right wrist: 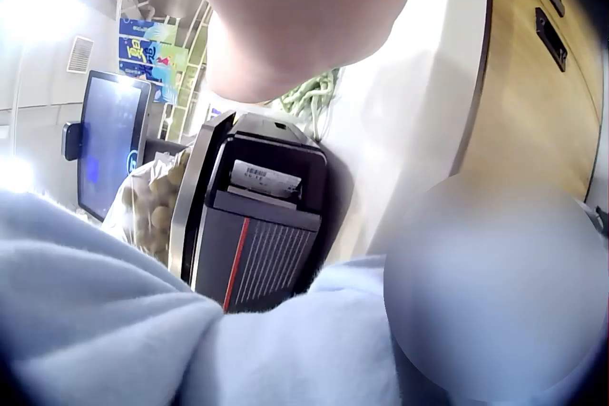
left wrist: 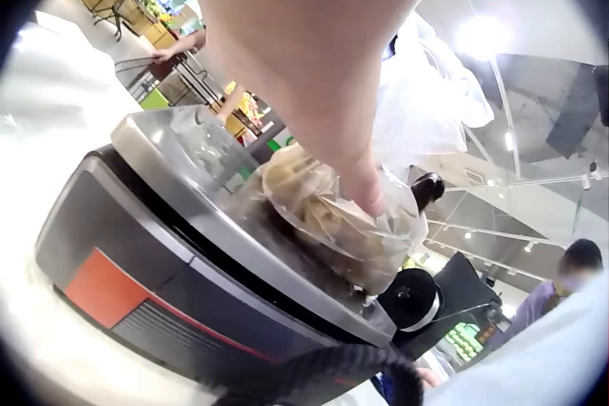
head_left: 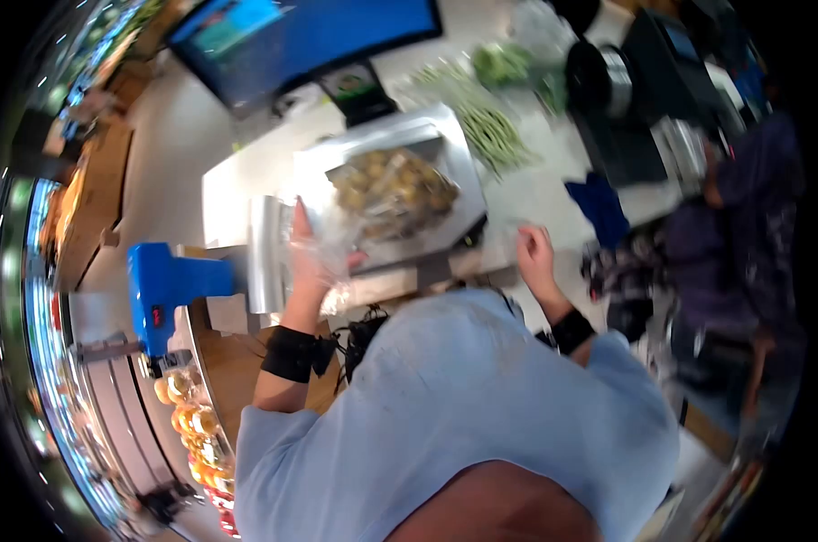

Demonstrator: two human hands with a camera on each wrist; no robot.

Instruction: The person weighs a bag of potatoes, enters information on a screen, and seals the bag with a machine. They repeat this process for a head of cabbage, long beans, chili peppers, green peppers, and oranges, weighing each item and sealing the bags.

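A clear plastic bag of round, yellow-brown produce [head_left: 395,194] lies on the metal pan of a weighing scale [head_left: 459,154]. At the bag's left side is my left hand [head_left: 310,262], fingers straight and thumb apart, with loose film over it. In the left wrist view one digit [left wrist: 362,187] rests against the bag [left wrist: 328,206]. My right hand [head_left: 537,257] is held off the scale's right front corner, fingers loosely bent and holding nothing. A printed label [right wrist: 266,179] sticks out of the slot in the scale's front [right wrist: 271,244].
Behind the scale stands a monitor [head_left: 310,45]. Long green beans [head_left: 490,131] and a leafy green vegetable [head_left: 499,63] lie at the back right. A roll of film [head_left: 266,253] and a blue device [head_left: 161,289] are on the left. Another person [head_left: 725,235] stands at the right.
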